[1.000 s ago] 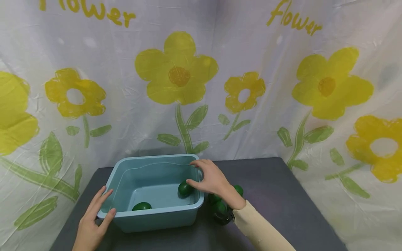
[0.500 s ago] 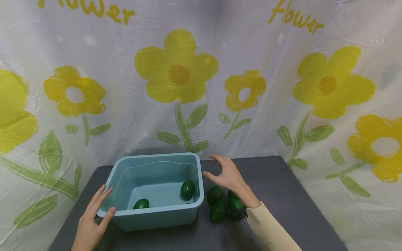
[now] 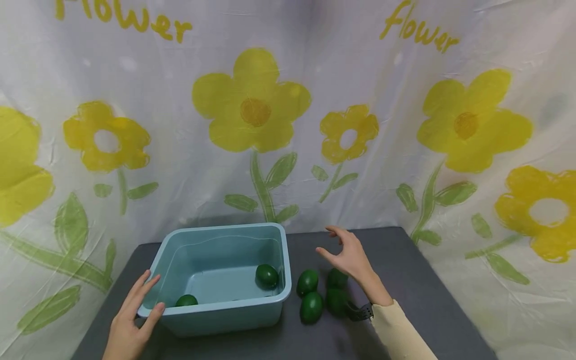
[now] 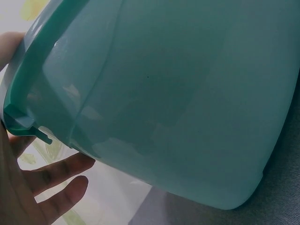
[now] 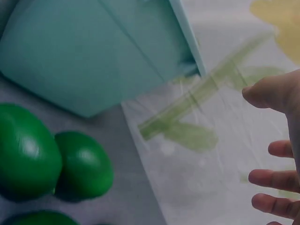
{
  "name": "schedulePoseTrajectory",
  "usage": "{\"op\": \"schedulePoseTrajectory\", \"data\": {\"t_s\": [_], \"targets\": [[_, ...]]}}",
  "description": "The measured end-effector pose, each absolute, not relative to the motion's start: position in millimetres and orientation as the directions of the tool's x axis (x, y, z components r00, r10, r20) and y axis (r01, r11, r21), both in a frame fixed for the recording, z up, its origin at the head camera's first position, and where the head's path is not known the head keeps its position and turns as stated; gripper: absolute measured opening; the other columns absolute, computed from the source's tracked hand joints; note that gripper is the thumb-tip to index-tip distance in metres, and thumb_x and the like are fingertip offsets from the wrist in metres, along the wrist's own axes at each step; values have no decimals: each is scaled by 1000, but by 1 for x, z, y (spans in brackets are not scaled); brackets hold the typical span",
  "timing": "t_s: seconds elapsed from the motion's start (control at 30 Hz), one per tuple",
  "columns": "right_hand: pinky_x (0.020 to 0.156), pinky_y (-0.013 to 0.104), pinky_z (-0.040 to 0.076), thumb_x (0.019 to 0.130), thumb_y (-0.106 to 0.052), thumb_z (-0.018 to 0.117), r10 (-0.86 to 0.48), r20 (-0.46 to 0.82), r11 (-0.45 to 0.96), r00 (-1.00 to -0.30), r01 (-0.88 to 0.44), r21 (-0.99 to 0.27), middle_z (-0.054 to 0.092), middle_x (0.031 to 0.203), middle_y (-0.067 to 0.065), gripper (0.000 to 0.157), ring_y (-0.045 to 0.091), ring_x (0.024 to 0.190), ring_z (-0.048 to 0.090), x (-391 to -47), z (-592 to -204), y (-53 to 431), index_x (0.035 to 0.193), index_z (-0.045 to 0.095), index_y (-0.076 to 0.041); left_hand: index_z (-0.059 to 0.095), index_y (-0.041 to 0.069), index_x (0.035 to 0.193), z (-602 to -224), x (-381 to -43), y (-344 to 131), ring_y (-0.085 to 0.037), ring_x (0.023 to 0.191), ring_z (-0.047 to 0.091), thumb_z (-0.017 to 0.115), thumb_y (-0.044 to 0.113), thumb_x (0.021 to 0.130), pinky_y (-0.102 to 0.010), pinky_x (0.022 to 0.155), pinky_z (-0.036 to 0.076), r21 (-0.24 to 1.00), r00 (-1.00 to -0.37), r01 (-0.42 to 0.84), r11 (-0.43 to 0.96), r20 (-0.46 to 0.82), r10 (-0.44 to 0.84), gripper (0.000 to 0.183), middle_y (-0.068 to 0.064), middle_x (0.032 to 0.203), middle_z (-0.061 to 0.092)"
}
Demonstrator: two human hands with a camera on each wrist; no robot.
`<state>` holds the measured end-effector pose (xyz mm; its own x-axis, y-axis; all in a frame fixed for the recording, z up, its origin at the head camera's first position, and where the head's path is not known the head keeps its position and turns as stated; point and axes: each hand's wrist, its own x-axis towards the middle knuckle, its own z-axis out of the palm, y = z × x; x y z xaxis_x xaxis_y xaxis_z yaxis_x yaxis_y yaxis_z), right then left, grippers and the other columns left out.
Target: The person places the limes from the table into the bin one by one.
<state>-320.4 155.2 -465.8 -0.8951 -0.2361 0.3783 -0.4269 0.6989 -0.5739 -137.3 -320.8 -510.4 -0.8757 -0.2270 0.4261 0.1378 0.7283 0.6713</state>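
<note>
In the head view a light blue plastic bin [image 3: 234, 303] stands at the left of the table. Inside it, one smooth dark green egg-shaped fruit [image 3: 267, 276] lies at the right, and another [image 3: 186, 300] shows partly above the front rim at the left. My left hand [image 3: 130, 320] rests at the front left corner, its spread fingers along the rim; the left wrist view shows the fingers [image 4: 61, 173] fairly straight. Right of the bin, my right hand [image 3: 348, 254] hovers with nothing between thumb and fingers. Several like fruits [image 3: 311, 307] sit below it, partly behind the wrist.
A dark grey table [image 3: 432, 290] carries everything. Behind and beside it hangs a white curtain [image 3: 387, 200] with painted yellow flowers. A black strap [image 3: 360, 312] is on the right wrist, near the loose fruits.
My right hand has moved from over the bin's right side to the right, away from the fruit there. The left fruit in the bin has shifted further left. My left hand stays at its corner.
</note>
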Motion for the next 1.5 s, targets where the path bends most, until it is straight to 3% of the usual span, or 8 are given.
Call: {"op": "schedulePoseTrajectory", "data": {"t_s": [0.1,0.53,0.83,1.0,1.17,1.5], "targets": [[87,53,51,93,-43,81,-217,369,708,-904,-406,-578,71,129,11,65,30,103,60,-323,-475,166,148,62,-14,50,24,160,-511,-136,-321,16,148,15,71,26,103,-80,94,38,666,-883,117,737,410,-231,60,-10,172,33],[86,52,51,94,-44,79,-182,305,733,-935,-336,-591,69,131,18,69,31,102,61,-317,-511,189,149,59,-7,51,24,159,-510,-136,-322,18,147,15,72,23,102,-80,96,39,664,-874,137,735,430,-226,60,-9,171,34],[96,62,52,94,-48,78,-195,183,743,-964,-267,-614,63,142,23,76,46,122,61,-314,-536,196,152,55,-6,51,23,159,-510,-135,-321,18,147,15,72,23,103,-81,100,37,671,-874,141,728,430,-228,60,-9,171,34],[92,62,54,93,-49,78,-202,171,744,-964,-264,-613,65,136,25,77,44,117,63,-311,-544,199,150,56,-3,52,23,159,-509,-136,-321,16,148,16,72,22,102,-81,104,35,676,-870,148,721,436,-230,60,-8,171,34],[94,62,54,92,-49,80,-198,152,740,-968,-250,-624,68,132,24,76,42,118,65,-308,-550,201,148,59,-2,51,24,159,-508,-135,-320,16,148,17,72,22,103,-73,113,33,671,-869,141,728,436,-233,60,-7,171,34],[89,55,57,90,-43,82,-173,119,739,-978,-209,-641,73,121,17,64,33,108,69,-303,-565,204,138,66,-3,52,21,158,-509,-136,-321,17,147,15,73,22,102,-82,104,34,673,-871,152,724,437,-223,60,-11,171,35]]}}
